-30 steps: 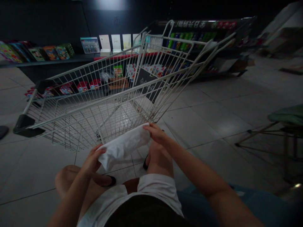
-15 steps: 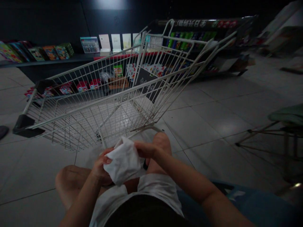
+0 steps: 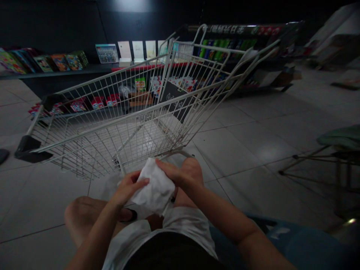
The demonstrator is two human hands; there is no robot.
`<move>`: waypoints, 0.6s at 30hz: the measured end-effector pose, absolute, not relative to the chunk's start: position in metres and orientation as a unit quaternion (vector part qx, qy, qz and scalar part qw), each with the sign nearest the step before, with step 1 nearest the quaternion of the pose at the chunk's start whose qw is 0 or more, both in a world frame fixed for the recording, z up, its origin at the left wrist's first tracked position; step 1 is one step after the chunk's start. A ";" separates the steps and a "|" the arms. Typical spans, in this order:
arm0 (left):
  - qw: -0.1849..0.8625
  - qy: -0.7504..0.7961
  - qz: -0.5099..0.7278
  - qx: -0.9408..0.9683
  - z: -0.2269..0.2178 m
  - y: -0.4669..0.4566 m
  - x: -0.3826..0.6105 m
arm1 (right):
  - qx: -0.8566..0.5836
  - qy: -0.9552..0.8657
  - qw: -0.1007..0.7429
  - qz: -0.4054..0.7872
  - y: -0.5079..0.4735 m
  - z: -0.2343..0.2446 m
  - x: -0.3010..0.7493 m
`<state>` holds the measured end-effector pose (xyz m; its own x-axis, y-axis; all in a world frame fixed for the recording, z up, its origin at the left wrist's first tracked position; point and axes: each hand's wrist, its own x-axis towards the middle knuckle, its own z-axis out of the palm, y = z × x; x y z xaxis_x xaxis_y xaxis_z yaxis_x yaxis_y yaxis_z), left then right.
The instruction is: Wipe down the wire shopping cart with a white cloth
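at six o'clock, a crumpled white wad gets the two-handed squeeze

down low at six o'clock, the left hand and the right hand are together, clamped on the crumpled white wad from either side. the right hand's fingers lie across its top, while the left hand's fingers press against its side. cloth or paper? hard to call in this dim light! the wad sits between the left knee and the right knee, just short of the near bar of the wire shopping cart. a black sandal peeks out under the left hand, and a white garment runs across the lap. out ahead, the cart spans nine to one o'clock over the pale floor tiles. at eleven o'clock, colourful packs line a dark shelf, and at one o'clock stands a rack of green and blue packs. over at three o'clock, a folding stool with a green seat, and at four o'clock, some blue fabric.
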<state>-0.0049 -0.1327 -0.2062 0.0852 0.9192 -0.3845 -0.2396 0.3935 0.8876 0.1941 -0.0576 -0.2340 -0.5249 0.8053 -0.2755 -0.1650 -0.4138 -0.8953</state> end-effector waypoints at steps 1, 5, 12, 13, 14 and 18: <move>0.647 0.524 0.446 0.329 -0.206 -0.134 -0.003 | -0.378 -0.425 0.312 0.761 -0.054 -0.235 0.195; 0.584 0.542 0.524 0.301 -0.207 -0.136 0.002 | -0.381 -0.340 0.309 0.802 -0.044 -0.239 0.208; 0.548 0.526 0.579 0.296 -0.211 -0.141 0.015 | -0.260 -0.292 0.250 0.886 -0.076 -0.254 0.197; 0.540 0.532 0.573 0.312 -0.212 -0.141 0.015 | -0.282 -0.293 0.265 0.874 -0.080 -0.252 0.192; 0.535 0.538 0.564 0.327 -0.214 -0.141 0.015 | -0.310 -0.296 0.288 0.856 -0.082 -0.249 0.188; 0.536 0.538 0.550 0.347 -0.219 -0.142 0.008 | -0.389 -0.330 0.399 0.762 -0.082 -0.232 0.183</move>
<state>0.0079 -0.1419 -0.2188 -0.1837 0.9635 -0.1946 -0.2173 0.1533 0.9640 0.1830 -0.0825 -0.2323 -0.3783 0.8652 -0.3292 -0.3511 -0.4631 -0.8138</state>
